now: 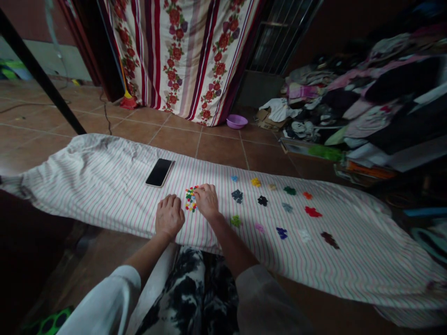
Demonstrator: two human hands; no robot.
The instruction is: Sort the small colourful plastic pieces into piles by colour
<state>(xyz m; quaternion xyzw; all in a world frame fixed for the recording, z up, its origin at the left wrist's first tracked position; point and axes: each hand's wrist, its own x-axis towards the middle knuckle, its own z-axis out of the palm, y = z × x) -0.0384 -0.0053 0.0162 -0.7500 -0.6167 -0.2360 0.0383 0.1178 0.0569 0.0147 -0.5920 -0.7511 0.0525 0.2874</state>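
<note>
A mixed pile of tiny coloured pieces (191,203) in red, green, yellow, white and blue lies on the striped cloth (115,186). My right hand (207,201) is at the pile's right edge, thumb and fingers drawn together over it; whatever they may pinch is hidden. Just left of the pile my left hand (170,217) rests knuckles up on the cloth, its fingers curled under and their tips out of sight. To the right lie several small single-colour heaps, among them a grey heap (237,196), a yellow heap (256,182), a lime-green heap (236,220) and a red heap (313,212).
A phone (159,172) lies beyond my left hand. Further right are a black heap (262,201), a dark blue heap (281,233) and a brown heap (330,240). On the tiled floor behind stands a purple basin (237,122), beside piled clothes (370,88).
</note>
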